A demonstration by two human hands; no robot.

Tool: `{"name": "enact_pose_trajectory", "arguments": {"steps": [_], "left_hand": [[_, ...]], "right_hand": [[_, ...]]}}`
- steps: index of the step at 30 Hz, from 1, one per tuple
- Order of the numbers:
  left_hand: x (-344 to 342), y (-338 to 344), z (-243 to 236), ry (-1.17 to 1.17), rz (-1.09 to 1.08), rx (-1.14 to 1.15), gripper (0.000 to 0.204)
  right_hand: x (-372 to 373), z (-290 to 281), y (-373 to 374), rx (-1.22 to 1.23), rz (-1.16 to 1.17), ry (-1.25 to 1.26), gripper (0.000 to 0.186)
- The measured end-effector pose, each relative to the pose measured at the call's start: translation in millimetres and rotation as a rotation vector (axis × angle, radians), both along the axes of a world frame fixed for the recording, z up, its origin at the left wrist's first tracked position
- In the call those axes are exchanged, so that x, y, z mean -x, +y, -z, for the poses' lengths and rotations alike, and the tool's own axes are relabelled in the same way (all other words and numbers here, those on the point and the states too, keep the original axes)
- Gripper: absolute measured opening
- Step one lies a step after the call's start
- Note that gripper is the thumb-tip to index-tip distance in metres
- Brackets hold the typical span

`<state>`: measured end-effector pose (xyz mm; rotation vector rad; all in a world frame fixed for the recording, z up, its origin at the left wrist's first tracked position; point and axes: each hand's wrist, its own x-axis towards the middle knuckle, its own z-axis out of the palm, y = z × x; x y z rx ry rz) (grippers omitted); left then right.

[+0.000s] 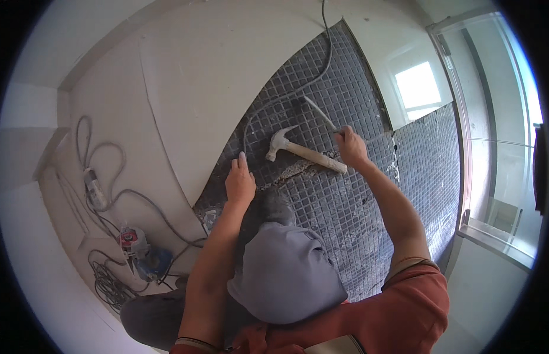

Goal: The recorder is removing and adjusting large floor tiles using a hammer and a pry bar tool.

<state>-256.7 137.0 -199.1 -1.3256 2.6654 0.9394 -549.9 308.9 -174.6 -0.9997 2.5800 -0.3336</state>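
My right hand [351,147] is closed around the near end of a long, thin metal bar [319,112] that looks like a chisel. Its far end points up and left over the dark grid-patterned floor [351,71]. Just left of that hand lies a claw hammer [310,154], its metal head to the left and its wooden handle reaching under my right wrist's side. My left hand [240,183] rests by the curved edge of a large pale tile [192,88]. Its fingers point forward, one with a greyish tip, and I see nothing held in them.
A grey cable [329,53] loops across the grid floor. At left stand a corded power tool [96,189], a red-and-blue machine [146,253] and coiled cable [109,286]. A glossy tile [398,47] lies at far right, beside a door frame [460,118]. Broken mortar [298,169] lies near the hammer.
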Motion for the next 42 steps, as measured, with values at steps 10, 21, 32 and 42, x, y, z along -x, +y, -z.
{"name": "enact_pose_trajectory", "arguments": {"steps": [10,21,32,42], "left_hand": [[34.5,68.2,-38.9,0.381,0.495,-0.538,0.051],[105.0,3.5,-4.5,0.177,0.587,0.392,0.034],[53.9,2.2,-7.5,0.198,0.15,0.182,0.032],[-11.4,22.7,-3.9,0.153,-0.358,0.178,0.036]], "right_hand": [[3.9,-67.7,39.6,0.309,0.508,-0.282,0.03],[-47.5,-54.7,-9.6,0.222,0.222,-0.4,0.027],[-68.8,-49.7,-51.1,0.242,-0.03,-0.371,0.021],[-111.1,-42.6,-90.0,0.049,-0.31,-0.051,0.015]]}}
